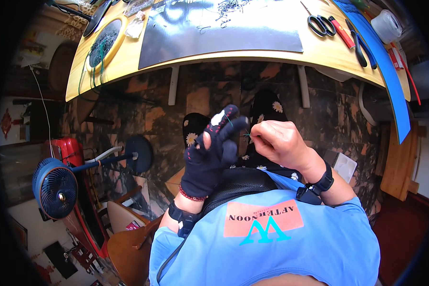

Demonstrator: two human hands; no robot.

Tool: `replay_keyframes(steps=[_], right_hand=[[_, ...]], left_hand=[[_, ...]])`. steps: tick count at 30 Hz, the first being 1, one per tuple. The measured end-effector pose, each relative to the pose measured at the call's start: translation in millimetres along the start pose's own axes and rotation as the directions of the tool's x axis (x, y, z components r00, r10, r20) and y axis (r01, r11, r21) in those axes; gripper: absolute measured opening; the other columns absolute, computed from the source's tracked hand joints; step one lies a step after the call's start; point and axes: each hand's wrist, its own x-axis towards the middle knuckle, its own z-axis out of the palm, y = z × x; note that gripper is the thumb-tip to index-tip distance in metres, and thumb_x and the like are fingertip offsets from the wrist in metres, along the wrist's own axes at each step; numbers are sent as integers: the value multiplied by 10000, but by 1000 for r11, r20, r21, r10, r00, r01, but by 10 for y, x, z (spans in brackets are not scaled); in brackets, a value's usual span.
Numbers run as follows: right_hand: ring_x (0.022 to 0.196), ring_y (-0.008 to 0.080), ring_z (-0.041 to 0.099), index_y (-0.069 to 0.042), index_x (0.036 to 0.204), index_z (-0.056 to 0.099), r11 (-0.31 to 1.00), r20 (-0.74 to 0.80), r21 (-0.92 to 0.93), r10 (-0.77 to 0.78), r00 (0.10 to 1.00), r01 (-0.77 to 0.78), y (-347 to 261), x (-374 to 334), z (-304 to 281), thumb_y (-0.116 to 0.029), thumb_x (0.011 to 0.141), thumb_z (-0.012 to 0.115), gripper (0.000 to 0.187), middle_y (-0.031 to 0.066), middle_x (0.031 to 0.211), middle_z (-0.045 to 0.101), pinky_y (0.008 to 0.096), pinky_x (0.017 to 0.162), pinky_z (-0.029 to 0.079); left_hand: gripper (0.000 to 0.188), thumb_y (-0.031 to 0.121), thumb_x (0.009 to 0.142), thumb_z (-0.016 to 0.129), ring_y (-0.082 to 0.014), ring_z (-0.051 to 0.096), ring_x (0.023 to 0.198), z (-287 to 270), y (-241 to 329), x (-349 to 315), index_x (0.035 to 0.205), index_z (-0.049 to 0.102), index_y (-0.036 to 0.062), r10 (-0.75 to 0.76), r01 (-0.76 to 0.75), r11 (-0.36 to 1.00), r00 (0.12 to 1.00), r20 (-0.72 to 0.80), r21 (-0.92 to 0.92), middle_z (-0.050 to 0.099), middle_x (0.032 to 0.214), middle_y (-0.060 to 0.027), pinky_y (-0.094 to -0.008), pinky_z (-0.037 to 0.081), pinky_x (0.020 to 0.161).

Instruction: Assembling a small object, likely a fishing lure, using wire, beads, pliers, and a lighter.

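Note:
Above my lap, my right hand (277, 143) is bare and closed, thumb and forefinger pinching a thin green thread (246, 135). Just to its left is my left hand (207, 150), in a dark glove with a white patch on one finger and a fingertip poking through. Its fingers are bent close together, and the thread runs across between the upper two. Most of the thread is too fine to follow. Both hands stay apart from the table.
Ahead stands a wooden table (319, 59) with a grey sheet (176, 45) bearing dark thread loops. Scissors (321, 26), a red tool (342, 32), pliers (360, 45) and a blue strip (391, 90) lie right. A round tray (105, 45) of threads sits left; a fan (56, 188) stands lower left.

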Motion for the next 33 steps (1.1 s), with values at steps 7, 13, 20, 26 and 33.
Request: replay_keyframes(steps=[7, 13, 20, 26, 33], right_hand=[[589, 247, 624, -48, 887, 589, 983, 83, 165, 67, 994, -80, -69, 28, -121, 22, 800, 721, 173, 85, 679, 585, 334, 541, 484], [546, 192, 586, -49, 892, 593, 881, 173, 314, 313, 934, -353, -144, 25, -167, 9, 846, 712, 140, 69, 636, 561, 314, 519, 460], [569, 233, 608, -43, 900, 596, 998, -97, -42, -40, 995, 36, -33, 23, 40, 33, 801, 711, 170, 76, 678, 584, 324, 534, 494], [573, 235, 607, -52, 898, 595, 991, -8, 115, 73, 997, -71, -130, 16, -24, 29, 784, 723, 189, 70, 679, 584, 332, 538, 496], [480, 146, 505, -62, 894, 602, 936, 73, 271, 213, 974, -225, -178, 41, -114, 11, 837, 726, 154, 24, 561, 500, 285, 501, 408]], left_hand=[[478, 489, 1080, 476, -124, 609, 787, -98, -38, 109, 1067, 661, 48, 235, -86, 179, 971, 42, 980, 640, 932, -19, -302, 481, 687], [508, 566, 1058, 455, -110, 534, 760, -149, -152, -9, 1133, 596, 84, -23, 102, 945, 969, -247, 312, 547, 878, 2, -283, 446, 690], [607, 510, 1088, 396, -121, 629, 924, 90, -53, -103, 1501, 467, 71, -9, 47, 885, 996, -84, 464, 651, 1202, -23, -297, 487, 818], [597, 523, 1059, 488, -135, 639, 855, 41, 74, 126, 1431, 512, 57, 8, 26, 942, 995, -100, 335, 645, 1313, -71, -293, 511, 754], [441, 492, 1065, 501, -115, 575, 799, -152, -55, 76, 955, 611, 79, 75, -50, 844, 997, -25, 534, 580, 864, 7, -275, 467, 719]])
